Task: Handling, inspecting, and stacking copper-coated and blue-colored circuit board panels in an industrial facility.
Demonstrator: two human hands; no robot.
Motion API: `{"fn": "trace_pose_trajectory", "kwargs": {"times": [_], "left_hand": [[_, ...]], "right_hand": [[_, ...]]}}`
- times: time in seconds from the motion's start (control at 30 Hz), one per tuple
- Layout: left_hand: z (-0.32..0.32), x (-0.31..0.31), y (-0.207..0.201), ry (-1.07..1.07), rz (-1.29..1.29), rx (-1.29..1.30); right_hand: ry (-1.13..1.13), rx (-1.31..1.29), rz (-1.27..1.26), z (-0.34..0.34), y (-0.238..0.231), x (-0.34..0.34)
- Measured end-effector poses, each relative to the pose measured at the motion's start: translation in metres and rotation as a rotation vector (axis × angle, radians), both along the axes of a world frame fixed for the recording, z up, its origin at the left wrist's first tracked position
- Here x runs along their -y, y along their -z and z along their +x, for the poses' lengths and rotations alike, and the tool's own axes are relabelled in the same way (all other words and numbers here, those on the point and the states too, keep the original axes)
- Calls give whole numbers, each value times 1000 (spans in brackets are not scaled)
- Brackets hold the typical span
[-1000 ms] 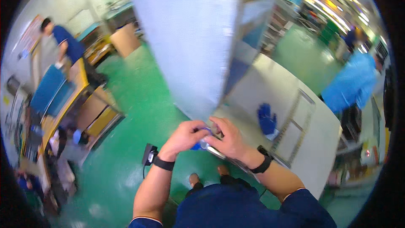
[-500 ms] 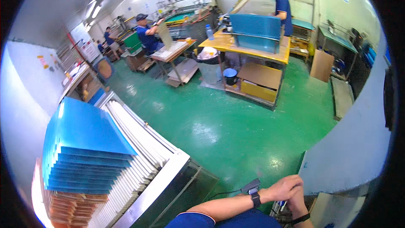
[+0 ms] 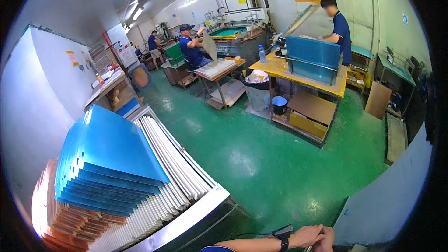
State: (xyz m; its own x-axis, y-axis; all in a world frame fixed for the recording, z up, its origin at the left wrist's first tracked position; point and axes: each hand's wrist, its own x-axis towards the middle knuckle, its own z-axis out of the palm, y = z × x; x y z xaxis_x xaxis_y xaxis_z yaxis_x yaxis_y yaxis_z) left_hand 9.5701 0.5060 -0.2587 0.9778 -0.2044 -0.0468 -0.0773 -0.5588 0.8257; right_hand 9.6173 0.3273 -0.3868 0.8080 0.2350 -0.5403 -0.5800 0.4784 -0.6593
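At the bottom edge of the head view my two hands are together. My left hand (image 3: 305, 237), with a black band and a small dark device (image 3: 283, 230) at its wrist, has its fingers curled in against the other hand. My right hand (image 3: 325, 240) is partly cut off by the picture's edge, its fingers closed. A small dark spot shows between the fingertips, too small to name. To the left stands a rack (image 3: 196, 219) packed with white-edged slats. Blue sheets (image 3: 114, 144) fan out in a stack on it, with copper-brown boards (image 3: 74, 226) lower down.
Green floor (image 3: 224, 158) stretches ahead. Beyond it a yellow-topped table (image 3: 266, 68) carries a blue sheet in a frame (image 3: 312, 53), and a person (image 3: 342, 32) stands behind. Another person (image 3: 192, 49) sits holding a panel (image 3: 209, 45). A pale blue panel (image 3: 387, 200) borders the right.
The view has shifted, so the room sits lower and further right in the picture. My joined hands now show lower, nearer the bottom edge. The seated person's panel has changed its tilt.
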Motion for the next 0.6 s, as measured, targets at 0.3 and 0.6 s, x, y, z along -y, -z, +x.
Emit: {"fn": "trace_pose_trajectory", "kwargs": {"times": [0.3, 0.6], "left_hand": [[86, -23, 58, -19, -809, -718], [68, -17, 81, -260, -513, -133]], "right_hand": [[-329, 910, -1024, -31, -116, -44], [-284, 1104, -824, -32, -144, -51]]}}
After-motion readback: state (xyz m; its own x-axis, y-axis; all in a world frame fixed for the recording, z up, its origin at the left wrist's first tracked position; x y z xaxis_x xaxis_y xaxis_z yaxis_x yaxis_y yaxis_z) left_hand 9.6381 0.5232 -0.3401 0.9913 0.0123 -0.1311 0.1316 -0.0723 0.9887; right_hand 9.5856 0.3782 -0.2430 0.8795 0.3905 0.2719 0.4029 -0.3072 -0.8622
